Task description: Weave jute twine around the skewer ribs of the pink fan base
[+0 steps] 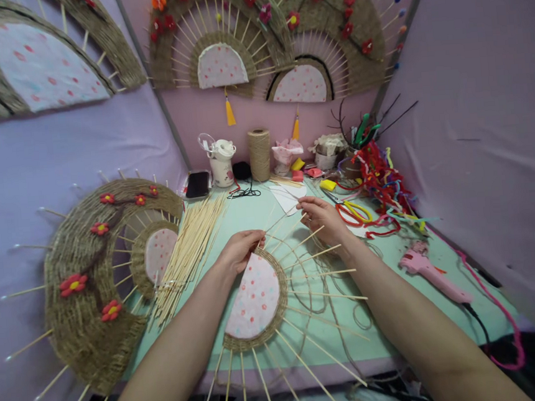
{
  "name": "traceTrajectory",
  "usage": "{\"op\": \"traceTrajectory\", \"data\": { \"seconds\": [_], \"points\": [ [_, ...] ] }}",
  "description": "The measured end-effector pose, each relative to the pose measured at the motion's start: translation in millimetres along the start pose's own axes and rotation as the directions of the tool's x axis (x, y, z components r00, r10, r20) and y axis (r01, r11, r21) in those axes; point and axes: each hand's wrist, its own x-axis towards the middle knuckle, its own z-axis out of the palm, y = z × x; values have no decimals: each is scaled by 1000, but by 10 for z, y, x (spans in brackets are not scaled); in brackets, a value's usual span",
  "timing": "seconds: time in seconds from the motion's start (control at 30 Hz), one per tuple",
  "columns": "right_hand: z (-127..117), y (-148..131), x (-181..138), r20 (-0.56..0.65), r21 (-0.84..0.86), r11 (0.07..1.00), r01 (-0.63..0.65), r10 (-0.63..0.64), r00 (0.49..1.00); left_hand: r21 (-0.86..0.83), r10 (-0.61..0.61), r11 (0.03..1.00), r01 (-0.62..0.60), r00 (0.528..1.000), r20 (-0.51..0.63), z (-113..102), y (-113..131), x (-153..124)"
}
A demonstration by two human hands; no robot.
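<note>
A half-made fan [256, 301] lies in front of me on the green table: a pink dotted half-disc edged with jute, with thin bamboo sticks [314, 255] radiating from it. My left hand [240, 250] rests on the fan's top edge, fingers closed in a pinch on its rim. My right hand [321, 216] is above the upper sticks, fingers pinched on a strand of jute twine [323, 302] that loops loosely over the table under the sticks.
A finished jute fan with red flowers [94, 284] leans at the left beside a bundle of bamboo sticks [190, 248]. A twine spool [260, 154], phone [197, 184], white kettle [221, 161], pipe cleaners [381, 181], red-and-yellow scissors [353, 210] and pink glue gun [430, 272] sit around.
</note>
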Motion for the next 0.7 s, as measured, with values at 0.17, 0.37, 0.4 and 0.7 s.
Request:
{"op": "traceTrajectory", "data": {
  "seconds": [0.17, 0.37, 0.4, 0.7],
  "points": [
    [-101, -19, -2, 72, -178, 981, -77, 91, 993, -82, -11, 997, 8, 999, -35, -26, 70, -3],
    [-138, 29, -52, 166, -447, 885, -130, 225, 960, -187, -44, 982, 33, 998, -55, -77, 156, -22],
    [-132, 21, -73, 176, -478, 869, -129, 239, 955, -197, -46, 980, 35, 998, -52, -84, 163, -26],
    [-54, -89, -235, 502, -656, 752, 64, 372, 781, -219, -44, 975, 38, 999, -23, -86, 169, -34]
  ]
}}
